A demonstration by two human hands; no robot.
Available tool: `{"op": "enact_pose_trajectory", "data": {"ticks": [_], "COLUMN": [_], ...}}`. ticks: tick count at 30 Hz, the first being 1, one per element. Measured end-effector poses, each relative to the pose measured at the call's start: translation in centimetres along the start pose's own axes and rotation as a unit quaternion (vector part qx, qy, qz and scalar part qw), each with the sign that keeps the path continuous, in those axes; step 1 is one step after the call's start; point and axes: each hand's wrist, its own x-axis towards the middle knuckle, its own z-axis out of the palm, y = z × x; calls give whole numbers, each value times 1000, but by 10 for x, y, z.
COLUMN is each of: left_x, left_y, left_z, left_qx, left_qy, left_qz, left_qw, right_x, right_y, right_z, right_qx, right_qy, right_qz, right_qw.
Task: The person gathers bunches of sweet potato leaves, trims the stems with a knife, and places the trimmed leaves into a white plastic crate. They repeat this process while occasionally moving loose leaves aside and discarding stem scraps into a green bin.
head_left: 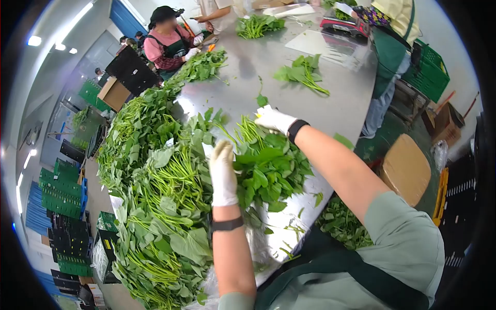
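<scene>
Both my hands wear white gloves. My left hand is raised beside the big heap of leafy green stems, its fingers bent and pressed together; a small white piece shows at its side. My right hand reaches over the top of a bunch of leafy greens, fingers drawn together at a small white and yellow bit I cannot identify. That bunch lies on the metal table between my forearms, its cut stems toward my right hand and its leaves toward me.
A smaller bunch of greens lies on the metal table, with a red-and-black device and plastic sheets beyond. Co-workers stand around the far side. Green crates and a cardboard box stand at right.
</scene>
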Motion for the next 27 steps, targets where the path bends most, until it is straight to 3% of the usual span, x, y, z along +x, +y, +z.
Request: {"op": "enact_pose_trajectory", "data": {"ticks": [3, 7, 8, 12, 13, 15, 17, 18, 19, 22, 24, 27], "left_x": [37, 48, 46, 34, 27, 5, -18, -29, -40, -78, -98, -126], "left_y": [-59, -71, -70, -27, -21, -6, 14, 23, 34, 70, 88, 119], "left_z": [21, 49, 54, 46, 44, 44, 46, 46, 46, 51, 45, 39], "left_qx": [-69, -19, -31, -89, -89, -124, -58, -69, -79, -160, -160, -188], "left_qy": [53, -37, -10, -87, -84, -100, -116, -127, -138, -146, -162, -196], "left_qz": [-214, -256, -252, -316, -314, -182, -89, -68, -48, 11, -5, -48], "left_qw": [973, 966, 967, 941, 941, 970, 988, 987, 986, 976, 974, 961], "right_x": [-11, -14, -15, -35, -46, -83, -128, -153, -155, -218, -256, -319], "right_y": [4, 8, 10, -5, -14, -24, -39, -46, -25, -36, -37, -53], "right_z": [5, 6, 8, 15, 14, 14, 8, 3, 18, 12, 11, -2], "right_qx": [188, 238, 239, 198, 180, 207, 174, 145, 106, 65, -71, -122], "right_qy": [-52, -115, -113, -110, -101, -74, -26, -11, 81, 116, 200, 145], "right_qz": [34, 45, 47, 1, -13, -68, -106, -128, -277, -304, -393, -321], "right_qw": [980, 964, 963, 974, 978, 973, 979, 981, 952, 943, 895, 928]}}
